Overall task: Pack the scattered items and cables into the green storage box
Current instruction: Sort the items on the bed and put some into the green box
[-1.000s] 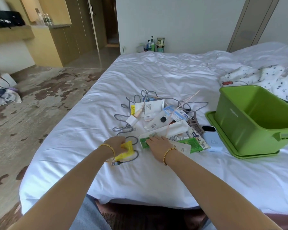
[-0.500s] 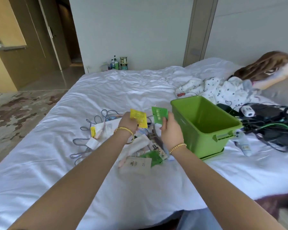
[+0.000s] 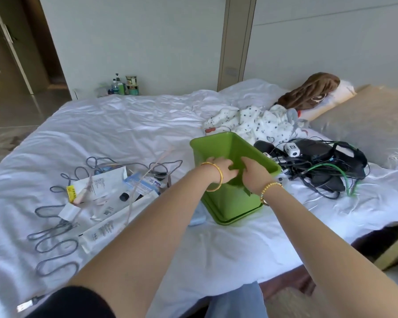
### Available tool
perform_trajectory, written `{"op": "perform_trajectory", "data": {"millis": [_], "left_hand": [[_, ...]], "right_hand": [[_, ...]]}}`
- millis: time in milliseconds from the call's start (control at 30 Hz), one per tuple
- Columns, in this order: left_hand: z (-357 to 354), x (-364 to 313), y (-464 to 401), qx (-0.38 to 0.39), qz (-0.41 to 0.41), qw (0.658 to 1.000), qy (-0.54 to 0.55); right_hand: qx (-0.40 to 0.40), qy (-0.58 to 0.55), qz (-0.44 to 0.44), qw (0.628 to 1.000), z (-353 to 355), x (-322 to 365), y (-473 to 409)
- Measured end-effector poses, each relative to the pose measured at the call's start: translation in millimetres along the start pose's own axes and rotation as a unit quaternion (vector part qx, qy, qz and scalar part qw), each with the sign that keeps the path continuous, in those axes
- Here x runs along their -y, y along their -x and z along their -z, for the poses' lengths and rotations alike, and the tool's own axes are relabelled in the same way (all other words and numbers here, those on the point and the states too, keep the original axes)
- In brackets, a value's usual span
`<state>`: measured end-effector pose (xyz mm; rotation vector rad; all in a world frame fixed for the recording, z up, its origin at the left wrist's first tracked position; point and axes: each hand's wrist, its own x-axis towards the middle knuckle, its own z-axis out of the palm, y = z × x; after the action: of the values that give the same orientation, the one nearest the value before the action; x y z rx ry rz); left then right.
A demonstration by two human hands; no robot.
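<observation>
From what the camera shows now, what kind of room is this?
Most likely a bedroom, perhaps in a hotel. A wide bed with white sheets fills the view, a pillow lies at its head, and a doorway opens on the left.

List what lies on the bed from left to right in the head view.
Grey cable → white tubes and packets → green box, with the left hand and right hand reaching into it → black cable tangle → beige pillow.
</observation>
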<state>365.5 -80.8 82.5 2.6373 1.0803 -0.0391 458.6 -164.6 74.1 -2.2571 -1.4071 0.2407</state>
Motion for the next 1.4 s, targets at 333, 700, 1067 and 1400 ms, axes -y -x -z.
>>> {"op": "perform_trajectory", "data": {"millis": [333,700,1067,1400], "left_hand": [[-21,110,71,-0.161,0.049,0.979,0.114],[-95,203,158,0.040,0.118,0.992,0.022],[-126,198,163,0.053,0.070,0.981,-0.173],[-99,205,167,-0.147,0.190,0.954,0.178]], "right_hand": [[-0.152,-0.040,0.184,0.970,-70,55,32],[0.140,0.027,0.219,0.965,-191,83,56],[0.149,0.218,0.230,0.937,-212,72,63],[0.131,0.055,0.127,0.982,-195,76,60]]}}
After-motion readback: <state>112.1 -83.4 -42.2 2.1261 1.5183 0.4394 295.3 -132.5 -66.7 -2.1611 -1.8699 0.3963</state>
